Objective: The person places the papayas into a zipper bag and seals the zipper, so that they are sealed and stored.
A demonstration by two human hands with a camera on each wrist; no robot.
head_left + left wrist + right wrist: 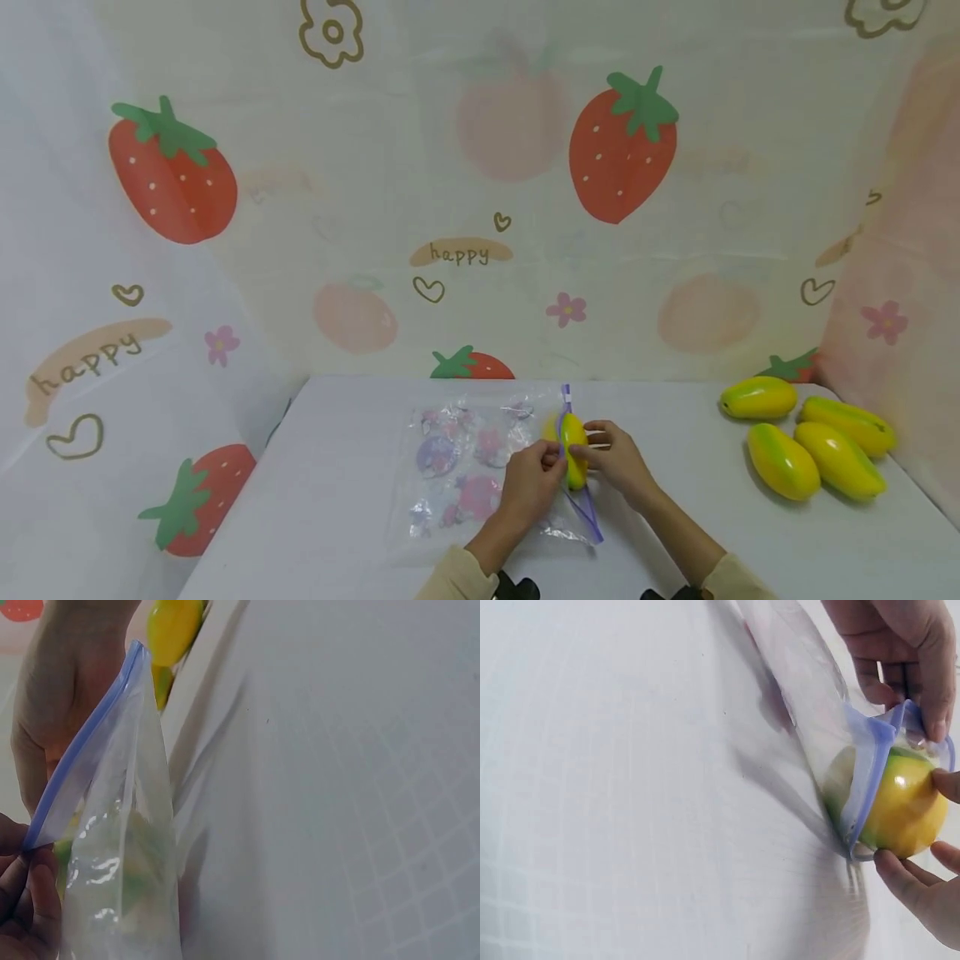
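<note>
A clear zip bag (480, 475) with pink and purple prints lies on the table, its purple zip edge (592, 521) facing right. My left hand (534, 479) pinches that edge; in the left wrist view its fingertips (41, 874) meet at the purple strip. The bag's mouth gapes in the right wrist view, with a yellow-green mango (909, 806) partly within it. My right hand (617, 458) holds this mango from the right, fingers and thumb around its end. Yellow also shows through the plastic; whether it belongs to a second mango I cannot tell.
Several more mangoes (783, 462) lie grouped on the right of the white table (337, 467). A strawberry-print cloth (375, 208) hangs behind the table and along both sides.
</note>
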